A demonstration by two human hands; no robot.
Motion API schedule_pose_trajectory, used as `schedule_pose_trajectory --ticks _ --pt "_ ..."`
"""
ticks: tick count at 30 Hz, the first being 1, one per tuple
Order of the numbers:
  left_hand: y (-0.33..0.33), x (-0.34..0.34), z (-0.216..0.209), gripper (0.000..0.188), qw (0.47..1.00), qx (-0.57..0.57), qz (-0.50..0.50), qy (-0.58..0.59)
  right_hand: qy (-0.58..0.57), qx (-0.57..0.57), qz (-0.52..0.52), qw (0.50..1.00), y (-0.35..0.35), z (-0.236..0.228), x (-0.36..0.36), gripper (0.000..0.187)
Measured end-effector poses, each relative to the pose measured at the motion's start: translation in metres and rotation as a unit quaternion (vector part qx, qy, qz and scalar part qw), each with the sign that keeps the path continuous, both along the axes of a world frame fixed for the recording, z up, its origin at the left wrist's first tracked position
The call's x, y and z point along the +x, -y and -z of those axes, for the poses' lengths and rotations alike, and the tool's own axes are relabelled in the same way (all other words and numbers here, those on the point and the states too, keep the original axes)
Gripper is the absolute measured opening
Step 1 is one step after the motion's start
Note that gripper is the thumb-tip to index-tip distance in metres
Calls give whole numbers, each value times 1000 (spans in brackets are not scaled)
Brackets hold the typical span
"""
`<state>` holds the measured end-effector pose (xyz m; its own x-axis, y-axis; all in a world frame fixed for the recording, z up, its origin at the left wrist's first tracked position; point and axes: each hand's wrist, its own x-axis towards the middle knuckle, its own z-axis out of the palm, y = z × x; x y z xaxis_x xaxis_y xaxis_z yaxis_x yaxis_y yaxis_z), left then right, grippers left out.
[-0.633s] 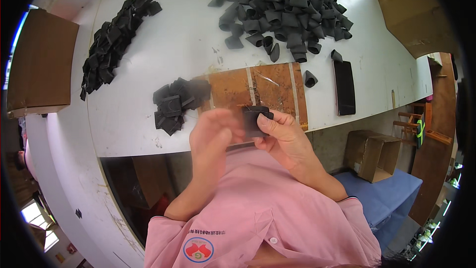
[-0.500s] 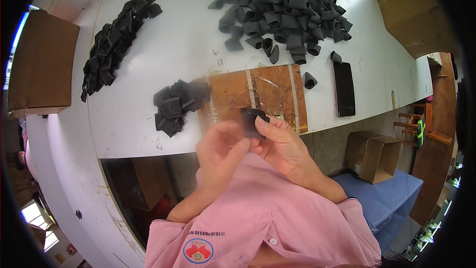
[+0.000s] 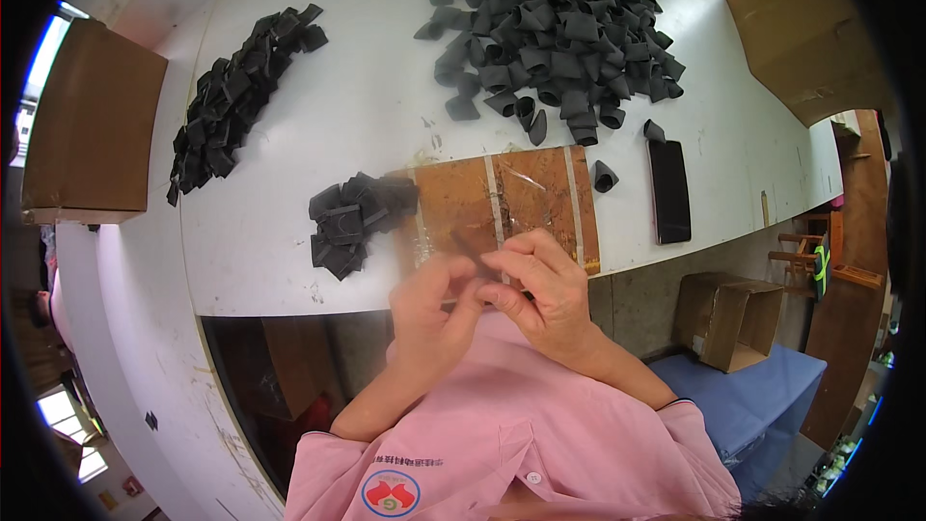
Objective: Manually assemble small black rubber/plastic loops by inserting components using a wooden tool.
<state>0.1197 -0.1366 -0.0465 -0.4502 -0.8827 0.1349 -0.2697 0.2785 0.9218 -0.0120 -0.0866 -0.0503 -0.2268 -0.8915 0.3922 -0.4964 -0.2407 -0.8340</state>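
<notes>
Your R hand (image 3: 545, 291) pinches a dark piece (image 3: 467, 245); L hand (image 3: 430, 304) curls against it, can't tell if gripping. Tbl (image 3: 357, 87) edge runs under both, 9 to 3. Board (image 3: 449, 195) at 12, small pile (image 3: 340, 224) 10, phone (image 3: 669, 195) 2; bare tbl 11; big pile (image 3: 569, 34) 12-1.

A window (image 3: 60, 411) glows left of the white table (image 3: 289, 145).
</notes>
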Motion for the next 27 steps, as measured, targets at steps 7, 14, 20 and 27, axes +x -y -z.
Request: schedule_pose_trajectory --ticks 7,14,20,27 --pt "-7 -14 13 11 973 84 -171 -126 -204 -74 69 974 17 11 9 18" --pt "10 -2 -15 16 796 471 29 -380 312 170 -49 933 12 -3 -12 7" --pt "-7 -17 -3 15 976 88 -118 -162 706 262 -179 633 7 3 -15 11" --pt "24 -1 -18 28 489 574 223 -617 465 241 -182 832 27 -50 -21 22"
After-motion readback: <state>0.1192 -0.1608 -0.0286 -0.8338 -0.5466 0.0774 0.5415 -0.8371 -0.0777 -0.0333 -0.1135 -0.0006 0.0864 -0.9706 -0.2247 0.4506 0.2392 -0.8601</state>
